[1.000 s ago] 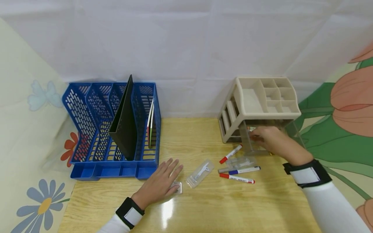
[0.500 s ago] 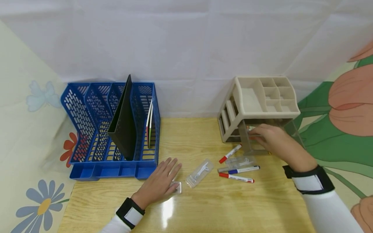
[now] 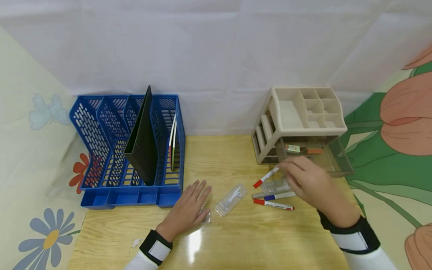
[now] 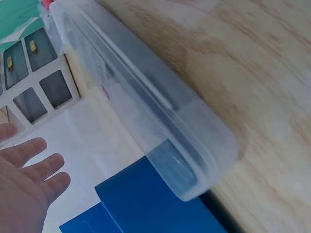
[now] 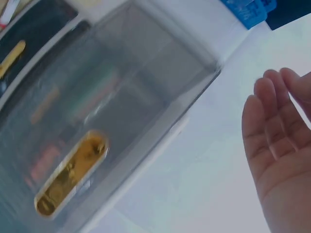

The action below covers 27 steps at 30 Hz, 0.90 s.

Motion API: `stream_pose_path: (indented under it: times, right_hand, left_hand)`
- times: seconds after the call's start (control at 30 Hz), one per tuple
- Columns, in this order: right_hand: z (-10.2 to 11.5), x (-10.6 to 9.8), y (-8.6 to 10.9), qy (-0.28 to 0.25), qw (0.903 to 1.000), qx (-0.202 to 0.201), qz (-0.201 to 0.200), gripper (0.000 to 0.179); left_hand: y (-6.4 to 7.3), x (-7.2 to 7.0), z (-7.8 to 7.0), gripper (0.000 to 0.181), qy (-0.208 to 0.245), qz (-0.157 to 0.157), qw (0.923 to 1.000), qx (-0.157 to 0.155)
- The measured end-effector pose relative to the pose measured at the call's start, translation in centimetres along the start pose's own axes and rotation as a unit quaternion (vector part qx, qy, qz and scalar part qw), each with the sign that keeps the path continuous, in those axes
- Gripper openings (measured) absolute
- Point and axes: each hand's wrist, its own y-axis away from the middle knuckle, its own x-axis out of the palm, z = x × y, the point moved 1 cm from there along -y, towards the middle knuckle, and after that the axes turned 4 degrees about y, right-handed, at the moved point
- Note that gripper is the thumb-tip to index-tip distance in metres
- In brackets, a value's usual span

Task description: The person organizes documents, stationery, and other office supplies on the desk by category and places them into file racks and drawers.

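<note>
My left hand [image 3: 187, 210] lies with straight, spread fingers over the table, its thumb at a small clear case [image 3: 207, 217] that it partly covers. In the left wrist view a clear plastic case [image 4: 146, 92] stands large beside that hand. My right hand [image 3: 307, 183], fingers loosely bent, hovers above the markers just in front of the pulled-out clear drawer [image 3: 342, 161]; nothing shows between its fingers in the right wrist view. Inside the drawer are a small white-and-green box [image 3: 293, 149] and an orange-brown block [image 3: 314, 151]. The drawer's gold handle [image 5: 71, 174] appears in the right wrist view.
Red markers [image 3: 274, 204], a blue-capped marker [image 3: 280, 195] and clear cases [image 3: 231, 199] lie on the table. The cream organizer [image 3: 291, 116] stands at the back right. At the left, a blue file rack [image 3: 128, 195] holds a black folder [image 3: 143, 153] and thin books [image 3: 173, 146].
My right hand has come out of the drawer toward me, down over the markers, uncovering the box and block inside. My left hand has stayed nearly in place.
</note>
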Motion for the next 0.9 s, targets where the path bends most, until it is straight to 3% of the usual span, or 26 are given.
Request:
stream_pose_path:
  times: [0.2,0.37,0.47,0.53,0.6,0.67,0.9]
  right_hand:
    - [2.2,1.0,0.5,-0.008,0.9999,-0.006,0.005,0.040]
    - [3.5,3.4,1.6,-0.056,0.9979,0.011,0.030,0.040]
    - [4.0,5.7,2.8,-0.078,0.9941,0.032,0.069,0.018]
    - [4.1,7.1,3.7,-0.085,0.9903,0.045,0.100,0.015]
    - [4.1,8.2,4.4,-0.086,0.9875,0.054,0.120,0.027]
    - [4.0,9.0,4.9,-0.086,0.9857,0.058,0.133,0.027]
    - [3.2,11.5,6.4,-0.080,0.9833,0.071,0.147,0.029]
  left_hand:
    - [-0.3,-0.1,-0.1,0.071,0.011,-0.025,0.9995,-0.016]
    - [-0.5,0.1,-0.4,0.069,0.014,-0.038,0.9985,-0.035]
    - [-0.8,0.3,-0.4,0.070,0.023,-0.031,0.9979,-0.052]
    - [-1.0,0.6,-0.4,0.070,0.022,-0.025,0.9978,-0.058]
    - [-1.2,0.8,-0.4,0.069,0.019,-0.023,0.9979,-0.058]
    - [-1.4,0.9,-0.4,0.068,0.015,-0.029,0.9979,-0.056]
    - [-2.1,1.4,-0.5,0.066,0.021,-0.040,0.9972,-0.059]
